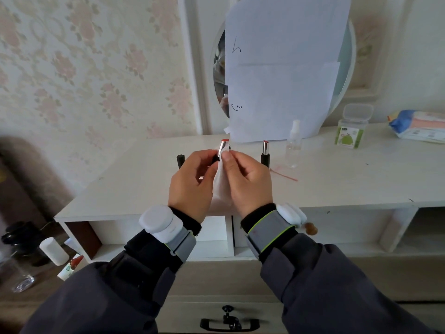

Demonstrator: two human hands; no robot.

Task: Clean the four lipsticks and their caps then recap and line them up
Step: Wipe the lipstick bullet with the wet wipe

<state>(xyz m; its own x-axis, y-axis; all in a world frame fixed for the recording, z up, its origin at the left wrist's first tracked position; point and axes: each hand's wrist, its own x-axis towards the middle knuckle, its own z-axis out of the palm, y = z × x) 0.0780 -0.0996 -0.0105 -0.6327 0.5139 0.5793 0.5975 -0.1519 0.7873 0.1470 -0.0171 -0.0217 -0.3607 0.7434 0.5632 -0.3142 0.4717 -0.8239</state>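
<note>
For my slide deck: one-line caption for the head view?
Left hand holds an uncapped lipstick while the right hand wipes it with a white tissue above the dresser.

I am looking at a wall papered in pale cream with faded pink floral wallpaper [79, 66] on the left. A white moulded wall panel [192, 68] runs upright beside it. A round mirror [220, 75] leans against the wall, mostly covered by white paper sheets [284, 68]. Below me stands a cream dressing table; its tabletop [349, 179] is lit evenly by soft daylight. Under the top I see open cubbies [115, 237] and, lower down, a drawer with a dark handle [230, 321]. At far left, near the floor, a dark object [21, 239] sits in shadow.
</note>
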